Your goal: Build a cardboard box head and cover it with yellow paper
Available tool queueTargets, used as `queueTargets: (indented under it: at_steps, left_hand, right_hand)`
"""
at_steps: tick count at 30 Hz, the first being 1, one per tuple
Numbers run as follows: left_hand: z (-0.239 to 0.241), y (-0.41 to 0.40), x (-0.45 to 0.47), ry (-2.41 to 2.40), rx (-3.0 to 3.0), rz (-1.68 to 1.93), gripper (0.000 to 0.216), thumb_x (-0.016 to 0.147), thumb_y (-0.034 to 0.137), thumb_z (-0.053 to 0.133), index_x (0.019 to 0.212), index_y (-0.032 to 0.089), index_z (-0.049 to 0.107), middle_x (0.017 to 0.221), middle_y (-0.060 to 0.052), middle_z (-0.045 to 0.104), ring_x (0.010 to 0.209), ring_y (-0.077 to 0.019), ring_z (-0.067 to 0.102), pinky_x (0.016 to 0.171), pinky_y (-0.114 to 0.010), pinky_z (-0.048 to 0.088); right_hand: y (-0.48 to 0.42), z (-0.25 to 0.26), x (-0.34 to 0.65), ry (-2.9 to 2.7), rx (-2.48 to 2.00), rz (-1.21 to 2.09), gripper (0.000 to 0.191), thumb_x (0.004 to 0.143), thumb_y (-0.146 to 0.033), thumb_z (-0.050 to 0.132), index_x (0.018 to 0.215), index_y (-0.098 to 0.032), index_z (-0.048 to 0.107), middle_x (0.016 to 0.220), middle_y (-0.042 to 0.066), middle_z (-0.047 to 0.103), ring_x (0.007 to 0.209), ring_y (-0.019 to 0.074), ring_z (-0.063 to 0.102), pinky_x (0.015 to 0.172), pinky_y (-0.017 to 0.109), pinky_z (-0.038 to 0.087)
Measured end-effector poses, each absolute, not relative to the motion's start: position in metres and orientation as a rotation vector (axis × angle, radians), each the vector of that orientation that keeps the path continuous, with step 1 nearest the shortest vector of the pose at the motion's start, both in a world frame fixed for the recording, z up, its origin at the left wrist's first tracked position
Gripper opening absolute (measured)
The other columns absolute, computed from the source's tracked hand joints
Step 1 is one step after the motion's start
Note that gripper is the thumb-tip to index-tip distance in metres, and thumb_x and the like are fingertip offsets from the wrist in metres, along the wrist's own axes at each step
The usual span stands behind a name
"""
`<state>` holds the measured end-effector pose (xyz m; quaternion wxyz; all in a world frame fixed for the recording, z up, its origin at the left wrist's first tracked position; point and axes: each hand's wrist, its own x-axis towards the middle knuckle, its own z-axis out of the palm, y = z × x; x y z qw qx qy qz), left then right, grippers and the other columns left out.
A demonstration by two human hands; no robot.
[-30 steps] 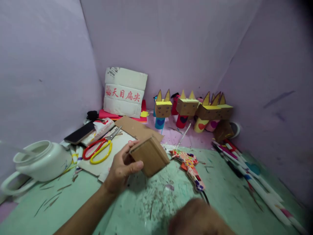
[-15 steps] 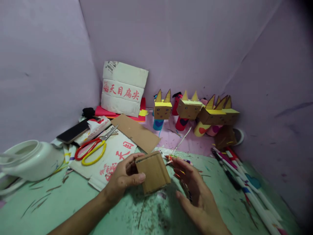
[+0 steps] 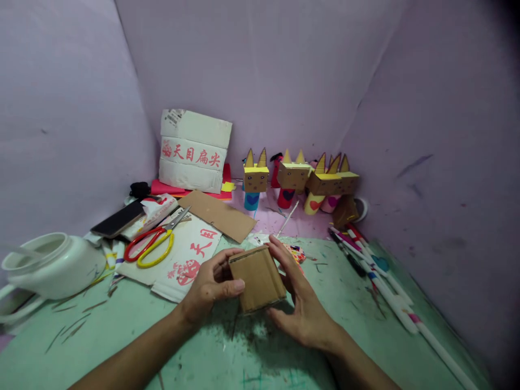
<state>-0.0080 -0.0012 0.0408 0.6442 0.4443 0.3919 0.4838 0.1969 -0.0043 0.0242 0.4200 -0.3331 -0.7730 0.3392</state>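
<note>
A small brown cardboard box (image 3: pixel 258 280) is held slightly tilted above the green tabletop. My left hand (image 3: pixel 211 284) grips its left side, thumb on the front face and fingers behind. Curved around the right side is my right hand (image 3: pixel 298 295), with fingertips at the upper edge and the thumb by the lower right corner. The right fingers are partly hidden behind the box. Left of the hands, scissors (image 3: pixel 166 238) with red and yellow handles lie on a white printed cardboard piece (image 3: pixel 190 273), close to a flat brown cardboard sheet (image 3: pixel 219 214).
Several box-headed, horned figures (image 3: pixel 255 181) stand along the back. A white printed panel (image 3: pixel 195 151) leans on the wall. A white teapot (image 3: pixel 60 265) stands at left, near a black phone (image 3: pixel 117 218). Markers (image 3: pixel 390 290) lie at right. Purple walls enclose the table.
My right hand has moved left from beside the box and closed around its right side. My left hand keeps its hold. The camera view has shifted slightly to the right.
</note>
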Motion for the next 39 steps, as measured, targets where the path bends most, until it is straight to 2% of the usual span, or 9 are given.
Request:
queueTargets:
  at_steps: [4, 8, 10, 13, 15, 17, 21, 28, 39]
  left_hand:
    - [0.044, -0.004, -0.008, 0.880, 1.054, 1.107, 0.062, 0.053, 0.032, 0.084, 0.109, 0.017, 0.062, 0.101, -0.008, 0.070, 0.097, -0.0273, 0.062, 0.081, -0.034, 0.049]
    - [0.041, -0.004, -0.009, 0.826, 1.160, 1.053, 0.069, 0.057, 0.041, 0.083, 0.116, 0.016, 0.057, 0.110, -0.011, 0.066, 0.105, -0.0319, 0.060, 0.088, -0.041, 0.047]
    - [0.036, -0.004, -0.010, 0.770, 1.268, 1.024, 0.087, 0.059, 0.047, 0.082, 0.132, 0.018, 0.044, 0.127, -0.015, 0.057, 0.115, -0.0348, 0.055, 0.093, -0.045, 0.045]
    - [0.030, -0.006, -0.012, 0.762, 1.514, 1.061, 0.118, 0.055, 0.049, 0.085, 0.148, 0.025, 0.017, 0.149, -0.017, 0.033, 0.132, -0.0366, 0.039, 0.104, -0.048, 0.037]
    - [0.027, -0.008, -0.013, 0.783, 1.679, 1.083, 0.123, 0.053, 0.048, 0.086, 0.149, 0.028, 0.012, 0.154, -0.016, 0.022, 0.138, -0.0365, 0.028, 0.109, -0.048, 0.030]
    - [0.026, -0.009, -0.013, 0.798, 1.787, 1.076, 0.117, 0.056, 0.045, 0.085, 0.148, 0.028, 0.016, 0.155, -0.015, 0.019, 0.139, -0.0373, 0.026, 0.111, -0.049, 0.028]
    - [0.025, -0.010, -0.010, 0.916, 1.817, 1.119, 0.099, 0.067, 0.036, 0.079, 0.146, 0.024, 0.021, 0.148, -0.017, 0.031, 0.131, -0.0370, 0.039, 0.106, -0.050, 0.035]
    - [0.027, -0.011, -0.004, 1.072, 1.794, 1.137, 0.088, 0.058, 0.023, 0.083, 0.131, 0.025, 0.035, 0.138, -0.014, 0.041, 0.122, -0.0346, 0.047, 0.094, -0.043, 0.046]
    - [0.027, -0.015, -0.003, 1.028, 1.710, 1.181, 0.086, 0.054, 0.025, 0.084, 0.128, 0.026, 0.040, 0.131, -0.012, 0.048, 0.111, -0.0324, 0.054, 0.090, -0.041, 0.046]
  right_hand:
    - [-0.008, 0.024, 0.197, -1.932, -0.776, 0.868, 0.095, 0.069, -0.012, 0.062, 0.148, -0.035, 0.015, 0.159, 0.004, 0.016, 0.143, 0.0297, 0.023, 0.112, 0.050, 0.030]
    - [-0.008, 0.025, 0.194, -1.859, -0.767, 0.909, 0.089, 0.064, -0.012, 0.062, 0.143, -0.031, 0.027, 0.147, 0.008, 0.036, 0.133, 0.0281, 0.040, 0.105, 0.042, 0.041]
    - [-0.007, 0.024, 0.193, -1.790, -0.754, 0.903, 0.085, 0.059, -0.010, 0.062, 0.137, -0.030, 0.034, 0.140, 0.008, 0.041, 0.128, 0.0275, 0.044, 0.102, 0.041, 0.044]
    - [-0.003, 0.022, 0.193, -1.691, -0.722, 0.878, 0.083, 0.056, -0.009, 0.061, 0.133, -0.031, 0.037, 0.134, 0.007, 0.044, 0.125, 0.0267, 0.046, 0.100, 0.040, 0.045]
    - [-0.001, 0.020, 0.194, -1.661, -0.721, 0.858, 0.083, 0.056, -0.008, 0.060, 0.132, -0.031, 0.037, 0.133, 0.007, 0.044, 0.124, 0.0265, 0.047, 0.099, 0.040, 0.045]
    - [0.001, 0.020, 0.195, -1.664, -0.738, 0.851, 0.084, 0.055, -0.008, 0.060, 0.132, -0.032, 0.036, 0.133, 0.007, 0.044, 0.124, 0.0265, 0.046, 0.099, 0.041, 0.045]
    - [-0.002, 0.022, 0.195, -1.731, -0.778, 0.842, 0.084, 0.056, -0.009, 0.061, 0.133, -0.031, 0.035, 0.135, 0.007, 0.043, 0.126, 0.0274, 0.044, 0.100, 0.042, 0.044]
    - [-0.008, 0.026, 0.193, -1.810, -0.767, 0.904, 0.086, 0.061, -0.013, 0.061, 0.139, -0.029, 0.028, 0.141, 0.009, 0.037, 0.129, 0.0279, 0.042, 0.105, 0.044, 0.040]
    - [-0.009, 0.022, 0.190, -1.758, -0.737, 0.914, 0.082, 0.063, -0.016, 0.064, 0.138, -0.029, 0.033, 0.140, 0.010, 0.042, 0.128, 0.0301, 0.045, 0.100, 0.042, 0.047]
